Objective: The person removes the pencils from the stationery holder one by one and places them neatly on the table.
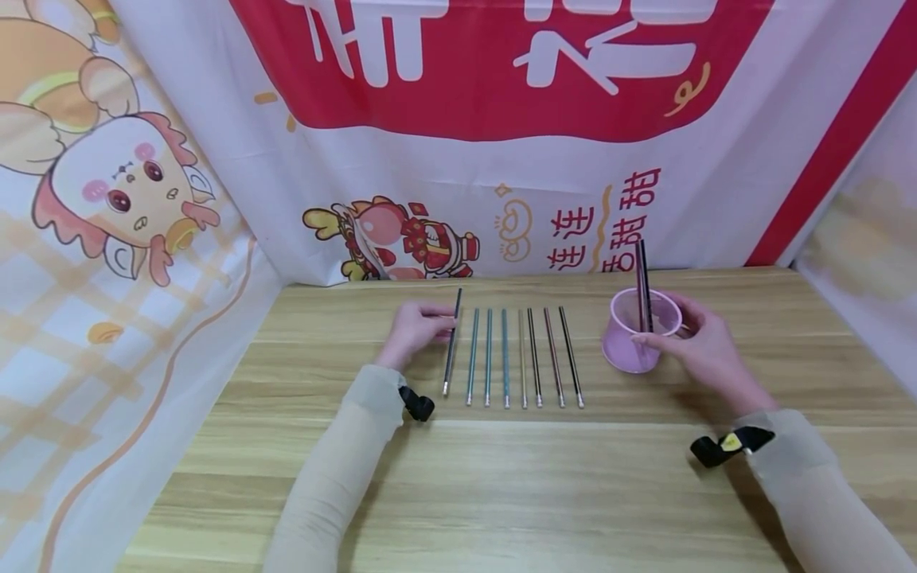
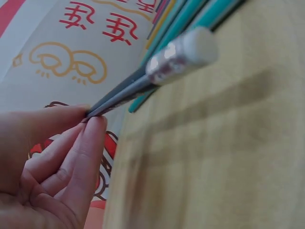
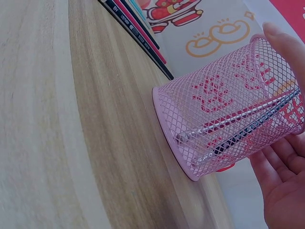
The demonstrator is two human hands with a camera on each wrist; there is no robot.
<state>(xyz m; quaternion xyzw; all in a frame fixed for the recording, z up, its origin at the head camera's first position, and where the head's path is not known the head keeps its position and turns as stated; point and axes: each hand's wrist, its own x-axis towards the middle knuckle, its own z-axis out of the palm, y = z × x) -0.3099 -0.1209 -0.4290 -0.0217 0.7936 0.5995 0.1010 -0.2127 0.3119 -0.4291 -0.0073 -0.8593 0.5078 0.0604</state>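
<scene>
My left hand (image 1: 419, 328) pinches a dark pencil (image 1: 450, 362) between thumb and fingertips, at the left end of a row of pencils. In the left wrist view that pencil's white eraser end (image 2: 202, 46) points toward the camera, and its shadow falls on the wood. My right hand (image 1: 705, 350) holds a pink mesh pencil cup (image 1: 630, 354) near its rim, the thumb on the near side. Two pencils (image 1: 640, 270) lean inside the cup, one reddish and one dark in the right wrist view. The cup stands on the table.
Between the hands several pencils lie side by side, eraser ends toward me: teal pencils (image 1: 489, 358), a yellowish pencil (image 1: 522, 358), then dark and reddish ones (image 1: 554, 358). The wooden table (image 1: 501, 493) ends at a printed cloth backdrop (image 1: 430, 159).
</scene>
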